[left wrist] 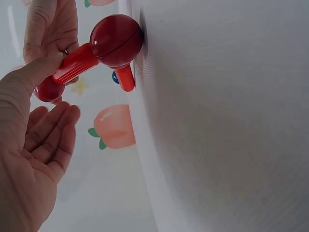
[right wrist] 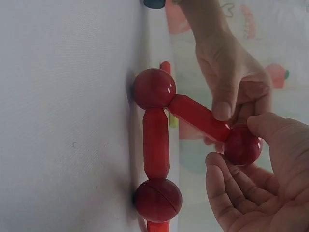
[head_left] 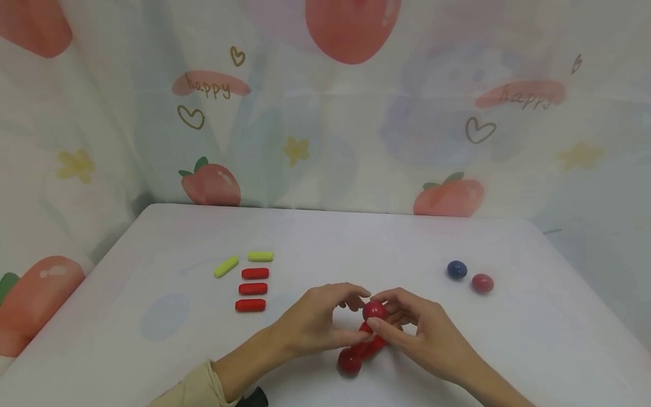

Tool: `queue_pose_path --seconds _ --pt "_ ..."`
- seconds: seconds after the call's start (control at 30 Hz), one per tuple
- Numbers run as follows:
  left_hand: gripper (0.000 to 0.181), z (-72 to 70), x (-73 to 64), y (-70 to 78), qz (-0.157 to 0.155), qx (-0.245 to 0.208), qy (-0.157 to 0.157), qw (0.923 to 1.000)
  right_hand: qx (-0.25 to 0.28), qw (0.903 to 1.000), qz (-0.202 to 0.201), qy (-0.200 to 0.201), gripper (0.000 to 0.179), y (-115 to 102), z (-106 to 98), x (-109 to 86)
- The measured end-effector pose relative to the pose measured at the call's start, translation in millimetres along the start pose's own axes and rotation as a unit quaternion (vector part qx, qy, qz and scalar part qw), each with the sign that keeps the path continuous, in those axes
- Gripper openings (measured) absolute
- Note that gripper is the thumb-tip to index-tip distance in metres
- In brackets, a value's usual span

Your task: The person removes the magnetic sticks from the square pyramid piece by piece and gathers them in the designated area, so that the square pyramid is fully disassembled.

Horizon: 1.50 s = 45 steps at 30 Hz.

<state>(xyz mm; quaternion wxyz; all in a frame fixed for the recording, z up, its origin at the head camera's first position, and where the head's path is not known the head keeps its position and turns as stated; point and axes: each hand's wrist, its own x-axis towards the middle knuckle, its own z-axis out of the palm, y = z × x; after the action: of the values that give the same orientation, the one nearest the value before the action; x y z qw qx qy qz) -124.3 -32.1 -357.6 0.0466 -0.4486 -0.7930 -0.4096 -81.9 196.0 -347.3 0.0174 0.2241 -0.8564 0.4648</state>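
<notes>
In the head view, my right hand pinches a red ball between thumb and fingers. My left hand is around the red rod below it; in the right wrist view its thumb lies on that rod. The rod slants up from a second red ball at the table to the held ball. From this lower ball another red rod runs along the table to a third red ball, with a rod end beyond. In the left wrist view the left fingers stand apart from the rod.
To the left on the white table lie a few red rods in a column and two yellow-green rods. A blue ball and a pinkish-red ball sit to the right. A printed curtain hangs behind.
</notes>
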Motion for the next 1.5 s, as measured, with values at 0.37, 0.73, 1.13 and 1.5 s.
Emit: queue_pose_path --seconds 0.37,0.73,1.13,1.5 --pt "0.023 2.7 2.5 -3.6 -0.039 0.020 -0.024 0.9987 0.001 0.9998 -0.011 0.018 0.031 3.0 -3.3 -0.5" --pt "0.019 2.5 5.6 -4.9 -0.051 0.062 -0.032 0.9962 0.013 0.9999 -0.001 0.003 0.026 5.2 -3.9 -1.9" --pt "0.016 -2.4 0.6 -15.8 -0.093 0.014 0.007 0.9955 -0.059 0.9965 0.057 0.017 0.034 20.4 -26.1 -14.9" --pt "0.016 -5.2 0.8 -19.5 -0.128 -0.019 0.014 0.9915 -0.196 0.9509 0.236 0.042 0.054 72.1 -92.7 -32.4"
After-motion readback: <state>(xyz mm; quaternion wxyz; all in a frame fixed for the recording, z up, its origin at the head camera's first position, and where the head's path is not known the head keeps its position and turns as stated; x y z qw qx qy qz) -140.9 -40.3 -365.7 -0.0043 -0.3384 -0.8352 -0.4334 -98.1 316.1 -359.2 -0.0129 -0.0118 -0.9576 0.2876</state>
